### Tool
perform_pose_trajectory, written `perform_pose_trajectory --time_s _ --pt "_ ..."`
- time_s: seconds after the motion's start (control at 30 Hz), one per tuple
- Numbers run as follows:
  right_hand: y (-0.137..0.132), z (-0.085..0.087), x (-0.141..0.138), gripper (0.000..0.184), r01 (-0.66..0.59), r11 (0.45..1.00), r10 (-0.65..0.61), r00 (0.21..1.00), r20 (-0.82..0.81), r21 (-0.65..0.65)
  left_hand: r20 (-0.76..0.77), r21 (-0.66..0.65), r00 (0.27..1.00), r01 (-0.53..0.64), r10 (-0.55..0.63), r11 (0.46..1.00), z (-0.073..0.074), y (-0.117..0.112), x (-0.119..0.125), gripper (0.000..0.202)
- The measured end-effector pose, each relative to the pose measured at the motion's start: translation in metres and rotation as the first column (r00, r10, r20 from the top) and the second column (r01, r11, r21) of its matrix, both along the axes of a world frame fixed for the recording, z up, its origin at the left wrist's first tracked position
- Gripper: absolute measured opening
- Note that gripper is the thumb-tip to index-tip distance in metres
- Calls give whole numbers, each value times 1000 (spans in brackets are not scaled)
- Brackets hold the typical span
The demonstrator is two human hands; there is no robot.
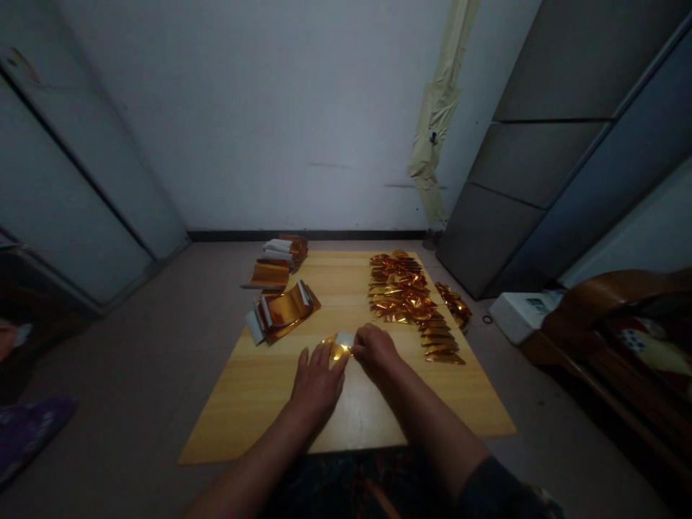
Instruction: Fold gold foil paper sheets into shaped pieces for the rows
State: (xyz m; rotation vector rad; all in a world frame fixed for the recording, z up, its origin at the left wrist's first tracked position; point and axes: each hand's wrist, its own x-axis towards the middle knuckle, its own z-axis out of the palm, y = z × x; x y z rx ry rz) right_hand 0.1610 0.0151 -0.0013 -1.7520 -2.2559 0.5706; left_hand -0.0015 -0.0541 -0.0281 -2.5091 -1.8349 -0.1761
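Note:
My left hand (318, 383) and my right hand (375, 351) meet at the near middle of a pale wooden board (259, 411). Between them is a small piece of shiny gold foil with a white paper strip (340, 347). My right fingers pinch its white part, and my left fingertips press on its gold part. Beyond my hands lies a large heap of loose gold foil pieces (400, 288), with a row of folded pieces (437, 342) running close to my right hand. A stack of gold foil backed with white paper (281, 313) lies ahead and left.
Further bundles of foil and white paper (278, 259) sit at the board's far left corner. A small foil pile (454, 306) lies at the right edge. The board rests on a tiled floor, with a white box (522, 316) and a brown seat (600, 317) to the right.

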Motion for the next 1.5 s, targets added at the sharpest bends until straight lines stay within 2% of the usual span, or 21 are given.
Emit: perform_pose_trajectory --time_s 0.13,0.23,0.3,0.43,0.53,0.63,0.73,0.9,1.03,1.2,1.3,1.5 --pt "1 -11 12 5 15 998 -5 987 -161 58 28 -11 1000 -6 6 1000 0 0 2 42" --pt "3 -15 17 7 30 998 -18 975 -221 50 43 -6 999 -19 19 1000 1 0 4 40" --pt "4 -13 15 3 34 999 -28 979 -201 24 46 -9 999 -26 27 1000 2 0 5 40" --pt "3 -9 7 12 51 998 -49 994 -99 22 48 -18 998 -34 35 999 4 -1 5 39" --pt "3 -11 6 16 56 998 -52 995 -85 42 65 -9 997 -35 36 999 5 -2 4 38" --pt "0 -15 11 23 -48 991 60 993 -98 124 97 -32 994 -50 53 998 7 -1 2 33" --pt "-11 -15 16 20 -180 966 189 982 -30 183 158 -97 982 -87 101 992 9 7 -3 29" --pt "-43 -16 4 12 -233 946 228 972 47 227 302 -199 943 -83 142 976 3 33 -15 24" --pt "-56 -22 -5 13 -298 933 303 953 5 200 326 -208 944 12 58 978 -2 49 -25 27" --pt "-43 -24 5 14 -306 934 330 937 -113 186 347 -232 936 140 -53 962 -1 54 -36 40" --pt "-34 -25 10 15 -315 928 346 926 -148 198 334 -246 941 146 -57 958 -1 54 -38 48" --pt "-29 -26 6 8 -346 911 370 927 -69 225 305 -231 950 137 -62 963 -6 55 -37 54"
